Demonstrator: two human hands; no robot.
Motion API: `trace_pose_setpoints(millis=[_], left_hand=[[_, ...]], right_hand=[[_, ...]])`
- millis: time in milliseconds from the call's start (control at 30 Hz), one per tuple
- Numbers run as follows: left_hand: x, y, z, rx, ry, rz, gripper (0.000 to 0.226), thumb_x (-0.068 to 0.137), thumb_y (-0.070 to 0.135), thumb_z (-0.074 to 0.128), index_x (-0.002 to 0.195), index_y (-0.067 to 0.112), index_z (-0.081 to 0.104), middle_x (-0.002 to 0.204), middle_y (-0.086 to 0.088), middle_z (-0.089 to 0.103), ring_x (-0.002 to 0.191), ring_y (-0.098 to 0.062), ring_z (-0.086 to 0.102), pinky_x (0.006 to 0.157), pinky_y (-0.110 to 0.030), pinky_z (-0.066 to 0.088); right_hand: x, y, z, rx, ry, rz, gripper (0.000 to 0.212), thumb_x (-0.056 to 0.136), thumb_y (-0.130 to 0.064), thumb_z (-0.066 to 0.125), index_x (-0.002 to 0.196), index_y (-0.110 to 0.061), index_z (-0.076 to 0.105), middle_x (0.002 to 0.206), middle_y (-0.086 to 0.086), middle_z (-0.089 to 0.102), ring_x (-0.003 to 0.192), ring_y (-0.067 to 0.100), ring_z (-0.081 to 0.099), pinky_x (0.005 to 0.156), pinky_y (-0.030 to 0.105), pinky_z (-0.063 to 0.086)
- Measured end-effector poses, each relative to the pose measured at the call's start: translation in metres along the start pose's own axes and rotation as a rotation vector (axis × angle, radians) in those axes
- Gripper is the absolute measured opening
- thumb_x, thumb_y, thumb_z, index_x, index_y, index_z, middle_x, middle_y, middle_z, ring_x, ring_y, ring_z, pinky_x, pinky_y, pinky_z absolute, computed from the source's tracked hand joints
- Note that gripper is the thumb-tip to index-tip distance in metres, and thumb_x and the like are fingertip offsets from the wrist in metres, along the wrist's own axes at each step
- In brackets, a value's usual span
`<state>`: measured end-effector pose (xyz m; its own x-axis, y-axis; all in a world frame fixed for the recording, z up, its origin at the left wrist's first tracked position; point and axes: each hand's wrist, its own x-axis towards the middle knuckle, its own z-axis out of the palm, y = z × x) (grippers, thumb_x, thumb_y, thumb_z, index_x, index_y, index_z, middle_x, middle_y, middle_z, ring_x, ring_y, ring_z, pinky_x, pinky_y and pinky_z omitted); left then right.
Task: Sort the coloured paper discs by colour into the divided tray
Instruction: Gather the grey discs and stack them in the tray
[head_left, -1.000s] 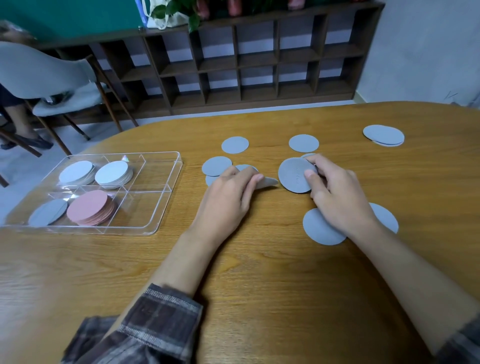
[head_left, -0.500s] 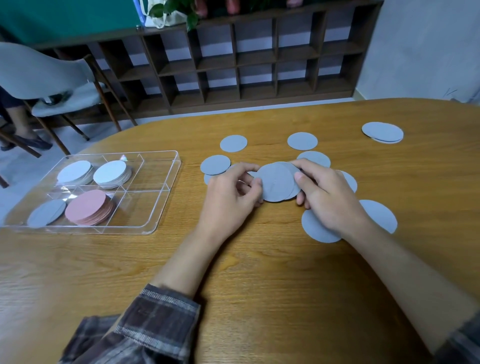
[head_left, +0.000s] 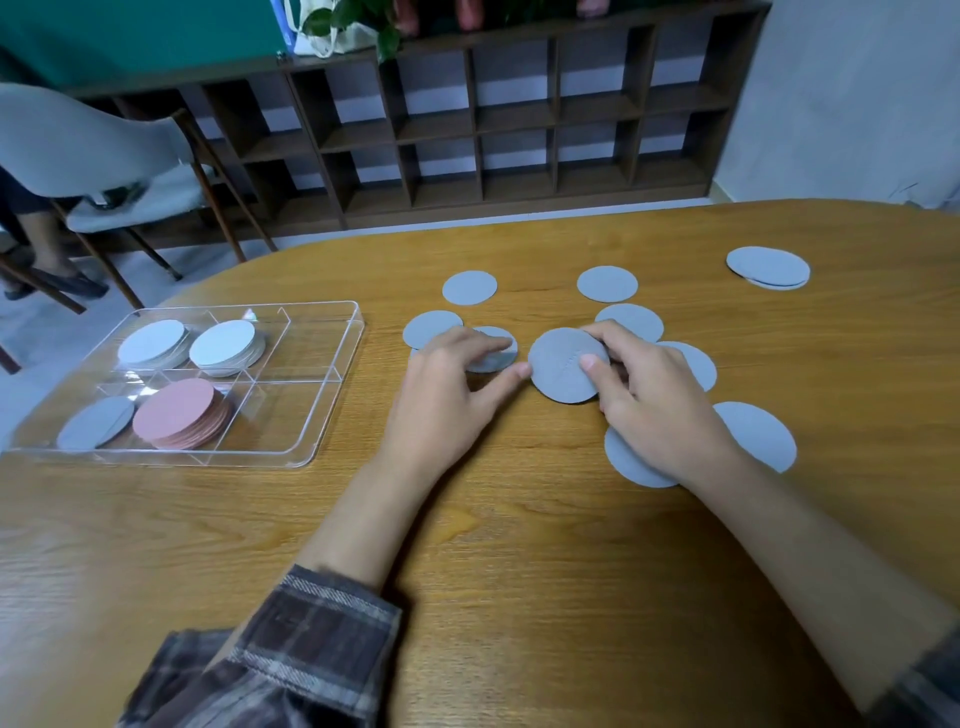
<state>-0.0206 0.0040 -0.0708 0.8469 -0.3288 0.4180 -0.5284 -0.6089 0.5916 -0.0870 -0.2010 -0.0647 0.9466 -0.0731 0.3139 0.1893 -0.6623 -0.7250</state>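
One grey disc (head_left: 563, 366) in curled right hand (head_left: 660, 410)

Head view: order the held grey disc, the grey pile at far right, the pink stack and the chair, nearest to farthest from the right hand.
1. Grey disc: pinched in the right hand itself.
2. Grey pile: far right of the table.
3. Pink stack: left, in the tray's near row.
4. Chair: far left, beyond the table.
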Motion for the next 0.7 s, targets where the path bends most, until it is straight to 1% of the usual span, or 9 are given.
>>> trace_pose_setpoints(millis=[67, 100, 167, 233, 267, 400, 533, 633, 700], left_hand=[[0.0022, -0.009, -0.0017, 0.119, -0.05, -0.016, 0.046, 0.092, 0.044, 0.075, 0.129, 0.018, 0.072, 0.135, 0.003, 0.067, 0.129, -0.012, 0.056, 0.107, -0.025, 0.042], [0.0024, -0.0109, -0.0021, 0.151, -0.078, -0.03, 0.05, 0.092, 0.044, 0.074, 0.134, 0.017, 0.069, 0.141, 0.002, 0.064, 0.135, -0.016, 0.052, 0.111, -0.028, 0.039], [0.0017, -0.0116, -0.0013, 0.188, -0.107, -0.036, 0.053, 0.093, 0.044, 0.073, 0.138, 0.016, 0.066, 0.142, 0.001, 0.064, 0.137, -0.019, 0.05, 0.113, -0.033, 0.04], [0.0014, -0.0096, -0.0019, 0.193, -0.091, -0.043, 0.051, 0.092, 0.044, 0.074, 0.136, 0.018, 0.067, 0.134, 0.002, 0.069, 0.129, -0.019, 0.055, 0.106, -0.036, 0.045], [0.0018, -0.0089, -0.0027, 0.192, -0.077, -0.048, 0.049, 0.092, 0.043, 0.074, 0.134, 0.02, 0.068, 0.13, 0.003, 0.07, 0.125, -0.019, 0.057, 0.101, -0.035, 0.047], [0.0034, -0.0076, -0.0051, 0.219, -0.097, -0.026, 0.04, 0.093, 0.043, 0.074, 0.127, 0.022, 0.072, 0.118, 0.004, 0.072, 0.113, -0.02, 0.059, 0.09, -0.033, 0.047], [0.0027, -0.0067, -0.0066, 0.177, -0.088, 0.011, 0.026, 0.101, 0.041, 0.062, 0.113, 0.023, 0.076, 0.104, 0.006, 0.075, 0.101, -0.02, 0.06, 0.084, -0.041, 0.052], [0.0007, -0.0056, -0.0064, 0.173, -0.016, 0.034, 0.026, 0.107, 0.037, 0.051, 0.103, 0.022, 0.072, 0.084, 0.0, 0.069, 0.084, -0.023, 0.058, 0.072, -0.044, 0.051], [-0.0002, -0.0048, -0.0058, 0.182, 0.044, 0.045, 0.027, 0.108, 0.037, 0.047, 0.099, 0.02, 0.066, 0.077, -0.002, 0.062, 0.076, -0.025, 0.056, 0.068, -0.044, 0.05]], right_hand=[[0.0003, 0.002, -0.0004, 0.009, 0.015, 0.013, 0.019, 0.106, -0.019, 0.049, 0.119, -0.019, 0.063, 0.066, -0.004, 0.055, 0.06, 0.01, 0.052, 0.058, 0.026, 0.04], [0.0003, 0.0025, -0.0005, 0.011, 0.015, 0.018, 0.019, 0.106, -0.019, 0.048, 0.119, -0.019, 0.063, 0.066, -0.004, 0.054, 0.059, 0.009, 0.05, 0.056, 0.023, 0.038], [0.0002, 0.0021, 0.0, 0.006, 0.011, 0.018, 0.019, 0.107, -0.019, 0.048, 0.119, -0.019, 0.063, 0.066, -0.005, 0.054, 0.06, 0.007, 0.05, 0.055, 0.019, 0.035], [0.0001, 0.0007, 0.0, -0.001, 0.008, 0.018, 0.02, 0.107, -0.02, 0.048, 0.12, -0.019, 0.063, 0.067, -0.007, 0.054, 0.061, 0.006, 0.051, 0.056, 0.018, 0.035], [0.0001, 0.0005, -0.0002, -0.005, 0.007, 0.019, 0.02, 0.106, -0.02, 0.048, 0.12, -0.02, 0.063, 0.068, -0.007, 0.054, 0.061, 0.006, 0.051, 0.056, 0.018, 0.036], [0.0006, 0.0011, 0.0, -0.003, 0.006, 0.023, 0.02, 0.107, -0.02, 0.048, 0.12, -0.02, 0.063, 0.067, -0.005, 0.054, 0.059, 0.006, 0.05, 0.056, 0.019, 0.036], [0.0007, 0.0006, 0.0011, -0.005, 0.021, 0.021, 0.02, 0.106, -0.019, 0.049, 0.12, -0.02, 0.063, 0.066, -0.005, 0.053, 0.059, 0.007, 0.049, 0.056, 0.02, 0.036], [0.0005, 0.0008, 0.0002, 0.001, 0.034, 0.026, 0.021, 0.106, -0.018, 0.05, 0.12, -0.019, 0.065, 0.064, -0.007, 0.053, 0.058, 0.006, 0.049, 0.055, 0.017, 0.036], [0.0004, 0.0008, -0.0004, 0.006, 0.047, 0.033, 0.021, 0.105, -0.017, 0.05, 0.12, -0.019, 0.065, 0.063, -0.007, 0.052, 0.058, 0.006, 0.049, 0.054, 0.016, 0.035]])
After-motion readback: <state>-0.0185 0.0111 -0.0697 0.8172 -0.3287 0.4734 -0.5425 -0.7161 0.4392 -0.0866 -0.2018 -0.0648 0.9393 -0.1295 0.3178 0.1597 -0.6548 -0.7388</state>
